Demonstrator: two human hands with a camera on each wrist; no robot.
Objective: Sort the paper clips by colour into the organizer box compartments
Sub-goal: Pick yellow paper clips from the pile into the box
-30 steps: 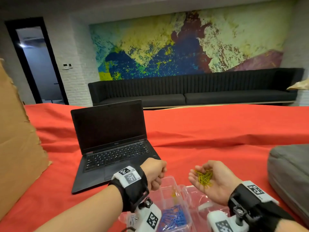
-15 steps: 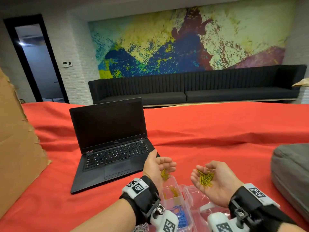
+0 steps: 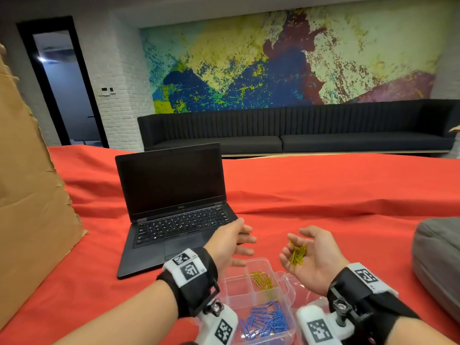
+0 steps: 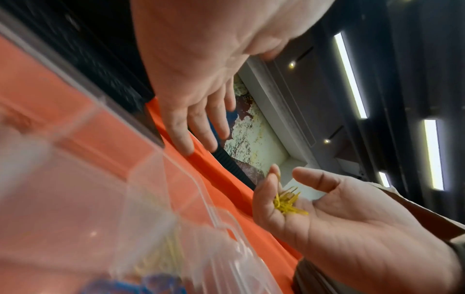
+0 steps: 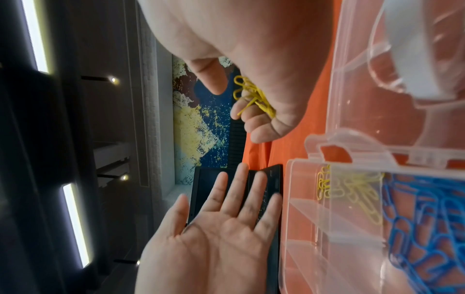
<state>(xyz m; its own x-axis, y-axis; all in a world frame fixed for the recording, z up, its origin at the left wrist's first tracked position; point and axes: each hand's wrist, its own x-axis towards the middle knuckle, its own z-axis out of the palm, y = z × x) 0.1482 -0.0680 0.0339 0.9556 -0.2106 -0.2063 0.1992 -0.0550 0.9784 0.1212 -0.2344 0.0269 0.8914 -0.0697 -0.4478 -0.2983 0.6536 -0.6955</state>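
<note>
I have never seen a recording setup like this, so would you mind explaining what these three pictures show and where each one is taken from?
No robot here: a person sorts paper clips bare-handed. One picture comes from a camera on the head; the other two from cameras strapped to each wrist, so they look tilted. On the red cloth lie a laptop and a clear organizer box, with yellow clips in one compartment and blue clips in another. The right hand cups loose yellow paper clips in its palm. The left hand is open, holding nothing.
</note>
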